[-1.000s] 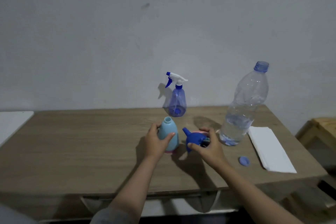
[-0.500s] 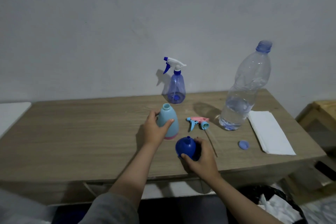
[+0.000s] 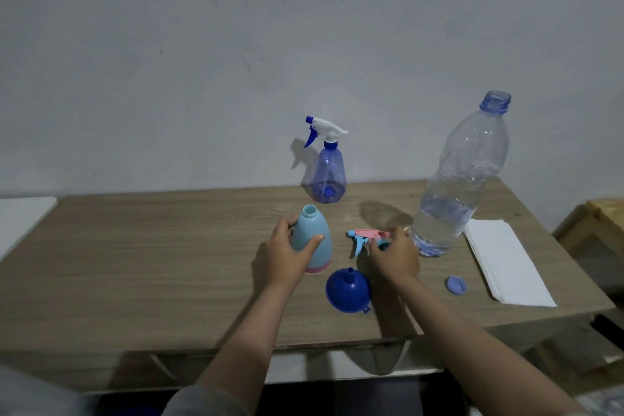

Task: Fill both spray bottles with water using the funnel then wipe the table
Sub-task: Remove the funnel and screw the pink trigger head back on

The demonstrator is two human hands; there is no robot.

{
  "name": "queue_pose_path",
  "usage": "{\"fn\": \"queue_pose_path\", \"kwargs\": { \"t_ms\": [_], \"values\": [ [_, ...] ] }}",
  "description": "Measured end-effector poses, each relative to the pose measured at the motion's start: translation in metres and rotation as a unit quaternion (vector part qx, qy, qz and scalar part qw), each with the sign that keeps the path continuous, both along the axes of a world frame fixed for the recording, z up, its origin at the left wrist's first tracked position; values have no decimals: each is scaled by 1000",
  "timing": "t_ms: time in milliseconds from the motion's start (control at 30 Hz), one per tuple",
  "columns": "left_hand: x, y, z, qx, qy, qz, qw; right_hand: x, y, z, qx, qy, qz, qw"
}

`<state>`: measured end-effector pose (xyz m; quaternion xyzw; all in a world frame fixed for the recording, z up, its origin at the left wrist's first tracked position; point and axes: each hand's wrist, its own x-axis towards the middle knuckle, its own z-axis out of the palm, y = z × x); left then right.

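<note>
My left hand [image 3: 287,252] grips a light blue spray bottle [image 3: 312,240] that stands upright with its neck open on the wooden table [image 3: 135,263]. Its pink and blue spray head [image 3: 366,236] lies to the right, and my right hand [image 3: 396,255] is on its rear part, fingers curled over it. The dark blue funnel [image 3: 347,290] sits upside down near the front edge, apart from both hands. A clear blue spray bottle [image 3: 329,174] with its white trigger head on stands at the back. A large uncapped water bottle [image 3: 462,179], about a third full, stands on the right.
A folded white cloth [image 3: 506,260] lies at the table's right end, with the blue bottle cap [image 3: 456,285] beside it. A white surface [image 3: 20,219] adjoins the table on the left, a wooden piece [image 3: 597,223] stands on the right, and a wall rises behind.
My right hand let go of the funnel, which now rests upside down on the table, and moved back to the pink spray head. My left hand stays on the light blue bottle.
</note>
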<state>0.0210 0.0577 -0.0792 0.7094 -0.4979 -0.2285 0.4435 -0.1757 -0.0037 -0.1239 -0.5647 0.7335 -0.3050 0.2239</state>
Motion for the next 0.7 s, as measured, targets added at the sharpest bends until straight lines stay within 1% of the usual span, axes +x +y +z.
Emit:
{"fn": "queue_pose_path", "kwargs": {
  "t_ms": [67,133,233,300,433,633,700],
  "values": [
    [0,0,0,2,0,1,1000,2,-4,-1,15,-13,12,1000],
    [1,0,-1,3,-10,3,1000,2,-6,0,9,-33,22,999],
    [-1,0,0,0,12,-3,1000,2,-4,3,-28,-80,31,996],
    [-1,1,1,2,19,-5,1000,2,-1,12,-58,-128,39,989],
    [-2,2,3,-11,31,-8,999,6,-2,41,-126,-196,58,971],
    [-4,4,7,-15,43,-11,999,13,-6,105,-204,-230,95,947],
    [-5,6,9,-11,42,-11,999,19,-5,129,-234,-251,104,934]
  ]
}}
